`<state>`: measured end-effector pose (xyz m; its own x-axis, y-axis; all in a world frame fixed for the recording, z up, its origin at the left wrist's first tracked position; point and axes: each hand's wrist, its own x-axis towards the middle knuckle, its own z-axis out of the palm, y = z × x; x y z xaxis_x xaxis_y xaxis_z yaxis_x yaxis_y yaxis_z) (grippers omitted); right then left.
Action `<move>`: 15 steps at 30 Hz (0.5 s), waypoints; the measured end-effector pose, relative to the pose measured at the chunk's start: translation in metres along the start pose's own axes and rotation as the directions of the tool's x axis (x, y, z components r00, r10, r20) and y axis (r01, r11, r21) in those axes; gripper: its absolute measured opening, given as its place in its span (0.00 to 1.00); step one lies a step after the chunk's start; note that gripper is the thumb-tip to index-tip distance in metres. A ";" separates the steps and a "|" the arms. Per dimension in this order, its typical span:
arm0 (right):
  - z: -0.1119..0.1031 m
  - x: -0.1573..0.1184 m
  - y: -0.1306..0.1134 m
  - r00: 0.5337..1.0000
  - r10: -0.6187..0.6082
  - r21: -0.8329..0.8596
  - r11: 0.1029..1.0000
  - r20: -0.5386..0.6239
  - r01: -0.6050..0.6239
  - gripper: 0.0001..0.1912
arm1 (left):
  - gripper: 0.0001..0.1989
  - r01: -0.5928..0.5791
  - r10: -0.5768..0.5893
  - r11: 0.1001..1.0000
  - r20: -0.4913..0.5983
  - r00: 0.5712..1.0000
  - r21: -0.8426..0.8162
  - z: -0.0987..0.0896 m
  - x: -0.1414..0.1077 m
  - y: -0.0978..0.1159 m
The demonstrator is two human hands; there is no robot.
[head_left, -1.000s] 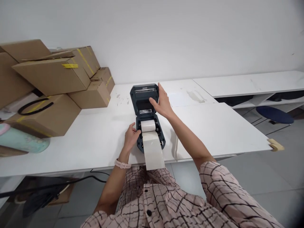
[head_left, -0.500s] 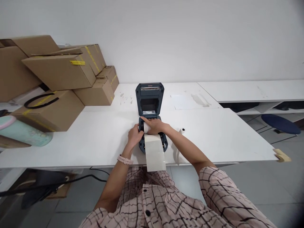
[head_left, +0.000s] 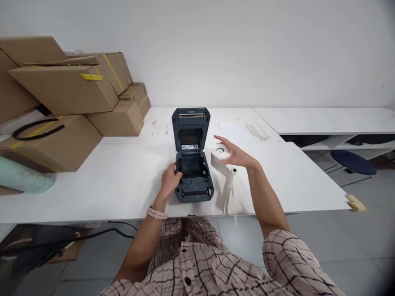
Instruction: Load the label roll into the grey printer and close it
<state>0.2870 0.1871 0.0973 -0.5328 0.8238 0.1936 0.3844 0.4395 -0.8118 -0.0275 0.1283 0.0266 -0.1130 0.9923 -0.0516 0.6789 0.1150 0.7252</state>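
A dark blue label printer (head_left: 194,187) stands on the white table with its lid (head_left: 190,123) raised, and its roll bay holds no roll. My left hand (head_left: 170,177) grips the printer's left edge, thumb over the rim. To the right of the printer, my right hand (head_left: 236,153) has its fingers around a white label roll (head_left: 221,151), whose loose strip hangs down toward the table's front edge. Just below that roll, a small white roll with a black core (head_left: 234,170) rests on the table.
Cardboard boxes (head_left: 64,88) are stacked at the left, with a black ring-shaped strap (head_left: 38,137) on one. A light green bottle (head_left: 26,176) lies in front of them. A blue stool (head_left: 353,161) stands beyond the table's right side.
The label roll has come out of the printer and moved right in my right hand, its strip along with it. My left hand stays at the printer's left side.
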 end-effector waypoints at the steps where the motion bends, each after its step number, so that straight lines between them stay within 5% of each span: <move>1: 0.002 0.001 0.012 0.998 0.042 0.003 0.999 -0.037 -0.042 0.53 | 0.30 -0.001 0.001 1.000 -0.004 1.000 -0.014 0.001 0.000 -0.001; 8: 0.023 0.007 0.072 0.974 0.208 0.098 0.975 -0.091 -0.199 0.56 | 0.31 -0.020 0.017 0.994 -0.027 0.999 -0.107 0.003 0.000 -0.006; 15: 0.012 -0.083 0.079 0.955 0.280 0.375 0.900 -0.100 -0.225 0.45 | 0.31 -0.013 0.007 0.986 -0.038 0.999 -0.169 0.008 0.002 -0.011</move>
<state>0.3526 0.1490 0.0101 -0.3253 0.9455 0.0125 0.1832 0.0760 -0.9801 -0.0295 0.1292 0.0131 -0.1357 0.9905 -0.0209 0.5479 0.0926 0.8314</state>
